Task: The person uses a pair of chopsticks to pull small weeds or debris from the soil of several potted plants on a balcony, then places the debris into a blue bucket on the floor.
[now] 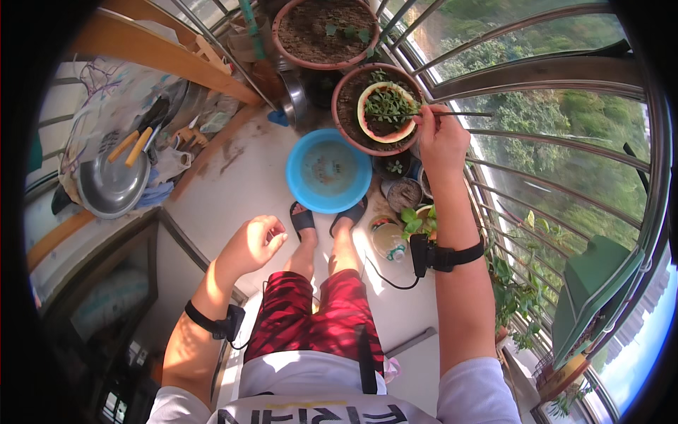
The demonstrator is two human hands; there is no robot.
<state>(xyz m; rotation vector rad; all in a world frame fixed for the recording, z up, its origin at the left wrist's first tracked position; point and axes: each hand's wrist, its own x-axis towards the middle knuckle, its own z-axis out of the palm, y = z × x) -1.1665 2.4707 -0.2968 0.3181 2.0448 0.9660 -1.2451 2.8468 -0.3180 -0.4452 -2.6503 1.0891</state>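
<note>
Loosely curled and empty, left hand (253, 244) above pale floor, near round blue plastic basin (328, 170). Right hand (441, 141) pinching thin dark stick (459, 114), tip over seedlings in small pale-rimmed pot (386, 112) nested inside brown clay pot (347, 116).

I see pale concrete balcony floor (240, 177), stained, sunlit. On it: blue plastic basin (328, 171) just ahead of my sandalled feet (328, 218); terracotta pots (321, 32) beyond, along railing; small pots (404, 192) and clear jar (388, 240) right of basin; blue rag (277, 117) near metal bowl (295, 99).
</note>
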